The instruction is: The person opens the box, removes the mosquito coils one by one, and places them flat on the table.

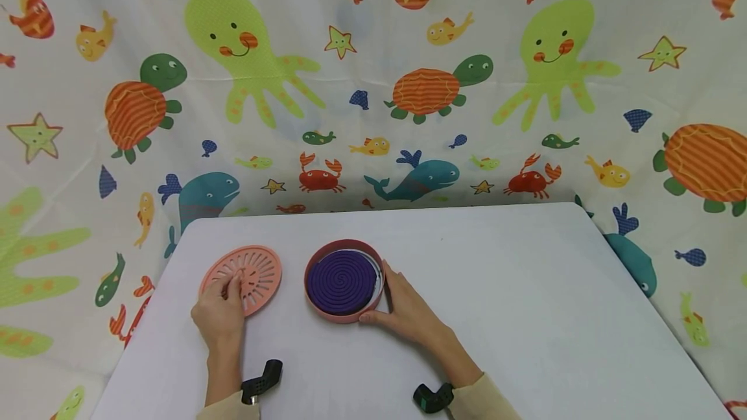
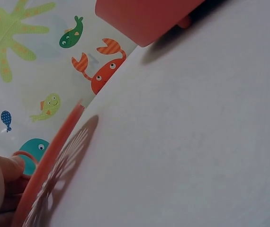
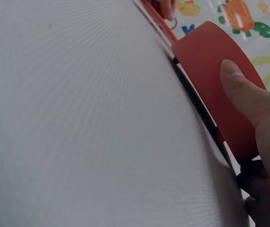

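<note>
A round salmon-coloured slotted lid is at the left of the table. My left hand pinches the small ring handle at its middle. In the left wrist view the lid appears edge-on, with its slotted shadow on the table beside it. To its right stands a round reddish case without a cover. A purple spiral mosquito coil lies flat in it, with a pale strip showing along its right side. My right hand grips the case's right side, its thumb against the outer wall.
Both things are on a white table. Behind it hangs a curtain printed with sea animals. A black wrist camera sits at the left wrist and another black camera at the right. Short feet show under the case.
</note>
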`<state>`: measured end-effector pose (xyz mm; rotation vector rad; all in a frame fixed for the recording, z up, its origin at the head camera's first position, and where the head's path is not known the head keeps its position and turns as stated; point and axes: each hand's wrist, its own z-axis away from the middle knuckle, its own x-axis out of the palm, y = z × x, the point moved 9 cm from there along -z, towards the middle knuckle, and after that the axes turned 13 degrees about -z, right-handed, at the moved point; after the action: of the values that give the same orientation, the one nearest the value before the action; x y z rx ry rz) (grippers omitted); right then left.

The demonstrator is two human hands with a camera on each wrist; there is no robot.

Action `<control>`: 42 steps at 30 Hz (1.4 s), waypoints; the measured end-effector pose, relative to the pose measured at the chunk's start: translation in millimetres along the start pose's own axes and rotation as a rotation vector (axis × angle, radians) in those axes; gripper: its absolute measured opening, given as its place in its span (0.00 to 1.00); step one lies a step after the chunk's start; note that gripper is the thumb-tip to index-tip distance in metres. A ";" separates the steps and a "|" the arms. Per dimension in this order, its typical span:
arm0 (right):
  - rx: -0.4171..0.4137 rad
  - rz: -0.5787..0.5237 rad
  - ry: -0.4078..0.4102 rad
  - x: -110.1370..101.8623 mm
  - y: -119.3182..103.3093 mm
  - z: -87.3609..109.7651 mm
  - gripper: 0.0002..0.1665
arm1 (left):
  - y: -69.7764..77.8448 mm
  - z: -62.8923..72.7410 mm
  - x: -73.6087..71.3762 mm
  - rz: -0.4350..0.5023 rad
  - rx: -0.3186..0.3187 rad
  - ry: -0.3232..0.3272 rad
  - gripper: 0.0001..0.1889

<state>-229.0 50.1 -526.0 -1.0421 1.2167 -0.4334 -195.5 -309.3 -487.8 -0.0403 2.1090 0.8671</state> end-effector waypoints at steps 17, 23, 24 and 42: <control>-0.003 0.013 0.001 0.5 -0.7 0.9 0.72 | -5.7 0.1 5.6 -0.029 -0.027 -0.021 0.16; 0.000 0.015 -0.001 0.8 -0.5 0.8 0.73 | -7.9 0.4 6.4 -0.027 -0.035 -0.021 0.16; 0.000 0.015 -0.001 0.8 -0.6 1.0 0.73 | -7.9 0.5 6.5 -0.026 -0.035 -0.020 0.16; 0.012 0.013 0.009 0.4 0.4 0.3 0.72 | -4.1 0.3 5.5 -0.007 -0.061 -0.059 0.20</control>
<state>-228.7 50.1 -526.5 -1.0223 1.2268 -0.4347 -197.6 -310.8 -494.2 -0.0536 2.0261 0.9170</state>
